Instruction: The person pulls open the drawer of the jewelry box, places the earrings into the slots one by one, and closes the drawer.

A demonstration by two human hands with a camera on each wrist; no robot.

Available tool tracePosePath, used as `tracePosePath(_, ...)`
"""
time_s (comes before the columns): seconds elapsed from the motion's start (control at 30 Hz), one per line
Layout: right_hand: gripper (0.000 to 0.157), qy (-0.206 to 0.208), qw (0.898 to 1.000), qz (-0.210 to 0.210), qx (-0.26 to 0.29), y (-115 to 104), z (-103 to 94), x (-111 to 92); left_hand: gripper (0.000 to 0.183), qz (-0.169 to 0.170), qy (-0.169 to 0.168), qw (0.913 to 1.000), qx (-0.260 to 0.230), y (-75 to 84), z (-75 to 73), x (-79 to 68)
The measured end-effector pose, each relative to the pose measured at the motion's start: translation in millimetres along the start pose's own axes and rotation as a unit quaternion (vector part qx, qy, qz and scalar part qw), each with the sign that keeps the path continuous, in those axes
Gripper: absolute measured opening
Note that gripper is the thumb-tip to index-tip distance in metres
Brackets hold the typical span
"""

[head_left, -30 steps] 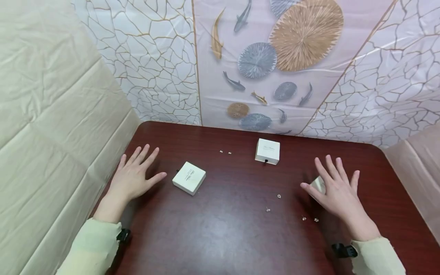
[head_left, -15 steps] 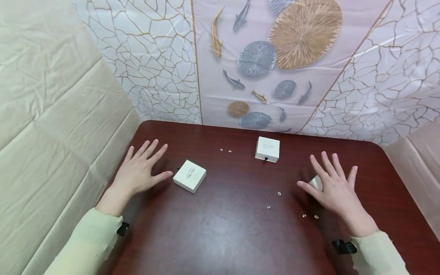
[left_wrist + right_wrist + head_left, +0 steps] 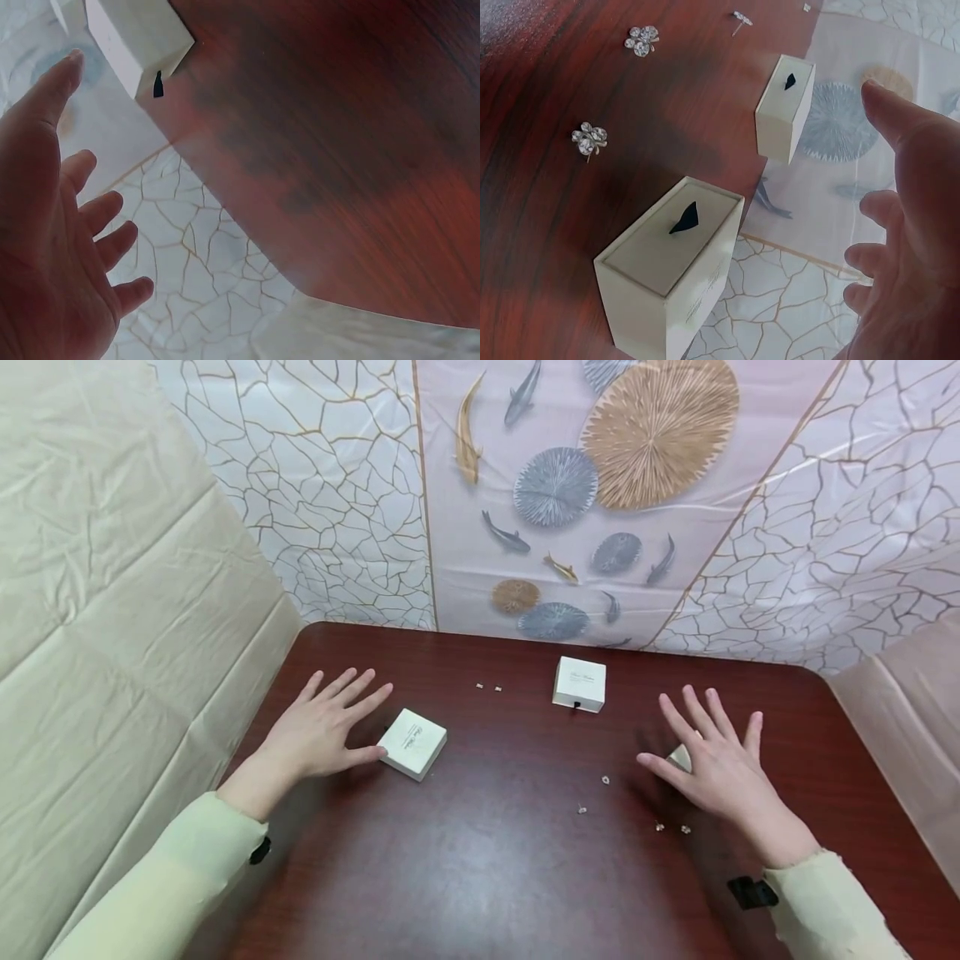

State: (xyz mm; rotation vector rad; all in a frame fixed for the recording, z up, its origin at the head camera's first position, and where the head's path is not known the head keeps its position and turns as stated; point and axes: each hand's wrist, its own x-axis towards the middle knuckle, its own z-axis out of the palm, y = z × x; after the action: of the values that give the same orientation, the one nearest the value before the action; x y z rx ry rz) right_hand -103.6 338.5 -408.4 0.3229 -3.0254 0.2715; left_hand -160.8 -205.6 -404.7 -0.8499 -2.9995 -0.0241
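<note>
My left hand (image 3: 322,735) is held over the table's left side with fingers spread and nothing in them. Its thumb tip overlaps the corner of a small white drawer-style jewelry box (image 3: 414,745), whose black ribbon tab (image 3: 158,84) shows in the left wrist view. On the other side, my right hand (image 3: 727,777) hovers, fingers apart and holding nothing, over another white box (image 3: 667,262), mostly hidden beneath it in the head view. Two sparkly clustered stud earrings (image 3: 590,139) lie beside that box. Another stud earring (image 3: 581,809) and a small ring-shaped piece (image 3: 605,780) lie further left.
A third white box (image 3: 580,685) stands near the back edge of the dark red-brown table (image 3: 465,877). Two tiny pale pieces (image 3: 498,689) lie to its left. Patterned cloth (image 3: 352,502) hangs behind, and beige cloth (image 3: 135,635) closes off the left.
My left hand has moved right and slightly forward, up to the left box. The right hand has shifted a little left and forward. The boxes and earrings stay where they were.
</note>
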Motion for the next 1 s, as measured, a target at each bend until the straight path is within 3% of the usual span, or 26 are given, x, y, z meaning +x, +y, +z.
tracePosePath(0.53, 0.092, -0.006, 0.999, -0.047, -0.011, -18, 8.0, 2, 0.094, 0.094, -0.021, 0.9942, 0.05, 15.8, 8.8, 14.6)
tracePosePath(1.0, 0.089, -0.026, 0.996, -0.084, 0.008, -39, 14.5, 5, 0.087, 0.196, -0.019, 0.9759, 0.094, 18.2, 17.4, 24.6)
